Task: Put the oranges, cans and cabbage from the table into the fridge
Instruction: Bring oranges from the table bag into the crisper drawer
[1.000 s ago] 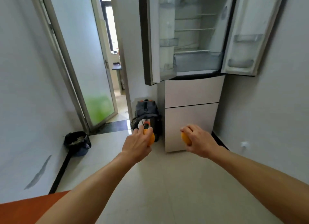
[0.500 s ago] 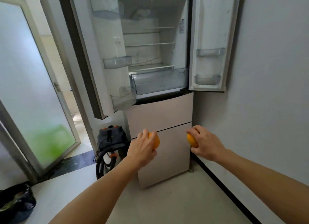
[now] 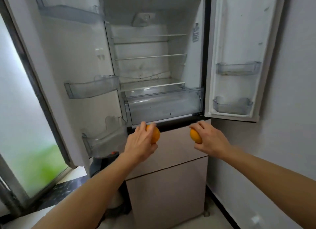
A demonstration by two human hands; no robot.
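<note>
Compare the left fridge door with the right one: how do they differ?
The left door shows three clear bins, one of them near its top; the right door shows two, both in its lower half, and its upper half is bare. The left door stands nearer the camera and looks larger; the right door stands farther back, by the wall. Both are open, and their bins look empty.

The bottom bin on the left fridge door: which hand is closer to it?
Left. The left hand, holding an orange, is just right of the bin. The right hand, holding the other orange, is much farther right.
</note>
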